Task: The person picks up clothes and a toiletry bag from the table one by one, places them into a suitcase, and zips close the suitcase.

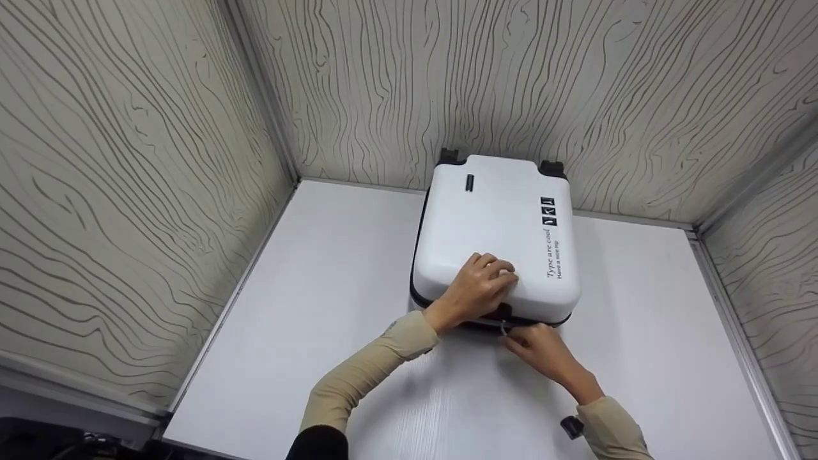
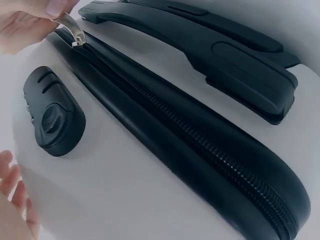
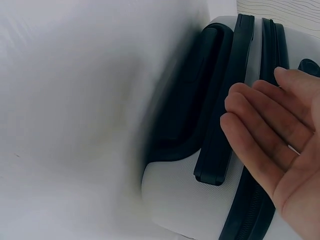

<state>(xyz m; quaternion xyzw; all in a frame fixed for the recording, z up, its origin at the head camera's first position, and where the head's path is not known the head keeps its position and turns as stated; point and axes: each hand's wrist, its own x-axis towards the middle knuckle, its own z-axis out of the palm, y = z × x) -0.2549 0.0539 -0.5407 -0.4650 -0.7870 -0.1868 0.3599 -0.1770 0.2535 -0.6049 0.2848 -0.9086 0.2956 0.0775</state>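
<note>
A white hard-shell suitcase point(image 1: 498, 223) lies flat on the white table, wheels toward the back wall. My left hand point(image 1: 480, 286) rests on its upper shell near the front edge, fingers slightly bent. At the front side, my right hand point(image 1: 543, 350) pinches the metal zipper pull point(image 2: 69, 22) between thumb and finger. From that pull the black zipper point(image 2: 185, 130) runs along the side and round the corner, its teeth meshed. A black combination lock point(image 2: 54, 112) sits on one side of the zipper, and a black carry handle point(image 2: 200, 55) on the other.
Wood-grain patterned panels point(image 1: 434, 83) rise behind and beside the table point(image 1: 307, 275). Two black wheels point(image 1: 551, 168) stick out at the suitcase's far end, close to the back panel. A small black object point(image 1: 572, 427) shows beside the right sleeve.
</note>
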